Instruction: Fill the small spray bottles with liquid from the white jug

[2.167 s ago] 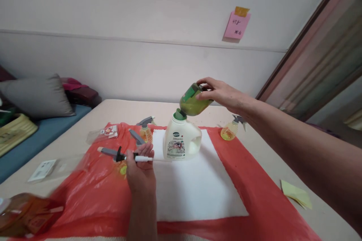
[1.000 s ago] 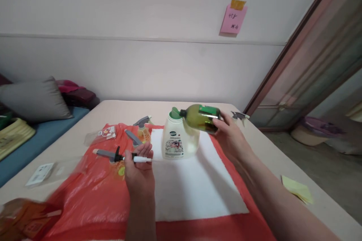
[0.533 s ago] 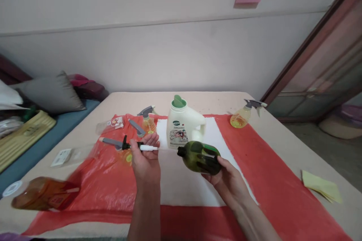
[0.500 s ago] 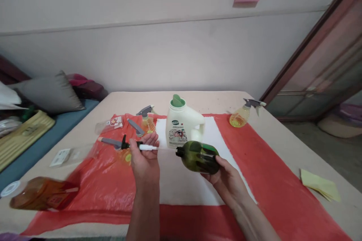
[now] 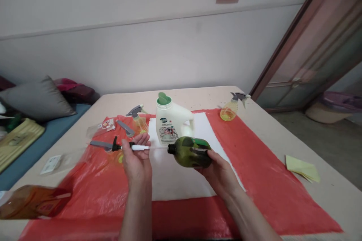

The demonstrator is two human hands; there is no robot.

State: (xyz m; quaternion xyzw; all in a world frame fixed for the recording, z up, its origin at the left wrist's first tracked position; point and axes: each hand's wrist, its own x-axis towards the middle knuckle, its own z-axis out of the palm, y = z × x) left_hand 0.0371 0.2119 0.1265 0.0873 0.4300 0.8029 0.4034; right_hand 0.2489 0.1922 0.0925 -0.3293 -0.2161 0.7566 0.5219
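a white jug [image 5: 171,122] stands at twelve o'clock on the white towel [image 5: 181,180], a yellow spray bottle [image 5: 230,109] at two, yellow notes [image 5: 302,167] at three, a grey pillow [image 5: 36,99] at ten.

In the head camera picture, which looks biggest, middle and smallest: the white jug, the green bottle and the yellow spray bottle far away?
1. White jug and green bottle: they look about alike, and the bottle is closer to the camera, so no sure order.
2. Yellow spray bottle: looks smallest, though it stands farthest back.
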